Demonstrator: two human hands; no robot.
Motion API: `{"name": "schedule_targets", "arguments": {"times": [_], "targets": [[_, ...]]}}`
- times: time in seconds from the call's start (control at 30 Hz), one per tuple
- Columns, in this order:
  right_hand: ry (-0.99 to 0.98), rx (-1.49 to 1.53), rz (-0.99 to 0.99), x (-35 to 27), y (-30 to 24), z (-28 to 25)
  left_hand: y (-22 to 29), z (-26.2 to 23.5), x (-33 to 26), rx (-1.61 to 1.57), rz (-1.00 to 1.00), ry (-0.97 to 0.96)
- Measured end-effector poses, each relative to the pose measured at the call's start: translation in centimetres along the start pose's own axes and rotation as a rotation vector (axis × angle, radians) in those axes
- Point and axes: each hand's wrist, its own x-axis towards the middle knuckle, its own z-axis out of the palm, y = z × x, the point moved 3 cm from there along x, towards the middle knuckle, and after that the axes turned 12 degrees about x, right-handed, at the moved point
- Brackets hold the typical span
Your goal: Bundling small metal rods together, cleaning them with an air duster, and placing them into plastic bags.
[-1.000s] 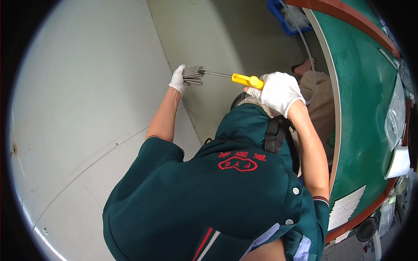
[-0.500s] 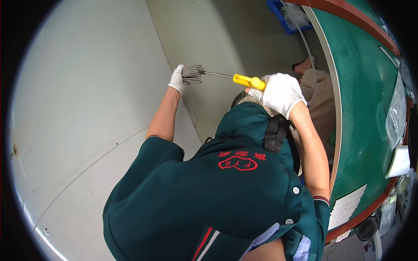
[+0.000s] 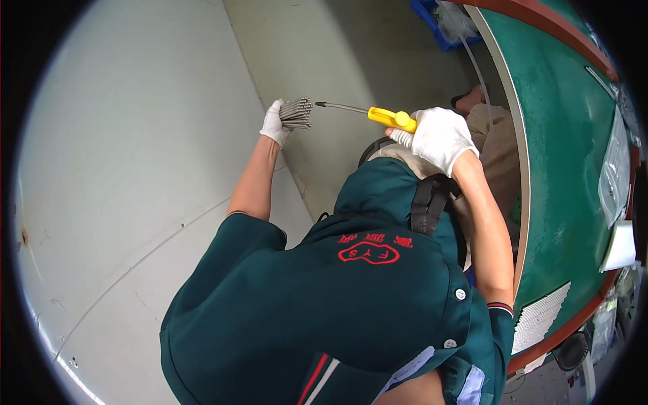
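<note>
Out to the left, my left hand [image 3: 273,125] in a white glove is closed around a bundle of thin grey metal rods [image 3: 295,113]; their ends fan out toward the right. My right hand [image 3: 442,140], also in a white glove, grips a yellow air blow gun [image 3: 388,119]. The gun's long thin metal nozzle ends in a dark tip, which points left at the rod ends with a small gap between. The right fingers wrapped under the handle are partly hidden.
On the right is a green-topped bench [image 3: 560,169] with a row of white thin sticks [image 3: 540,317] and clear plastic bags [image 3: 614,172]. A clear hose [image 3: 480,74] hangs beside the bench edge. A blue crate [image 3: 432,20] holds bags. A pale wall panel [image 3: 135,135] fills the left.
My right hand has drawn the air blow gun slightly right, so its tip now stands apart from the rod ends. My left hand and the rods have barely moved.
</note>
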Motion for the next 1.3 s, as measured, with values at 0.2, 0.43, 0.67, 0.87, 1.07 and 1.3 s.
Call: {"name": "schedule_targets", "arguments": {"times": [0.2,0.43,0.67,0.87,1.07,1.3], "targets": [[-0.010,0.018,-0.050,-0.2,-0.1,0.4,-0.2,0.0,0.2,-0.033,-0.014,-0.006],[-0.010,0.022,-0.048,0.3,0.3,0.6,-0.1,0.6,0.2,-0.021,-0.019,0.012],[0.033,0.029,-0.066,0.3,0.3,0.7,-0.4,0.7,0.6,-0.010,-0.016,-0.014],[-0.035,0.039,-0.044,-0.1,0.4,0.5,-0.2,0.2,1.1,0.006,-0.004,-0.010],[-0.012,0.022,-0.069,0.0,0.5,0.7,-0.1,1.1,0.9,0.011,-0.019,-0.007],[-0.027,0.049,-0.052,0.0,0.6,0.4,-0.2,1.8,0.7,-0.027,-0.023,-0.021]]}}
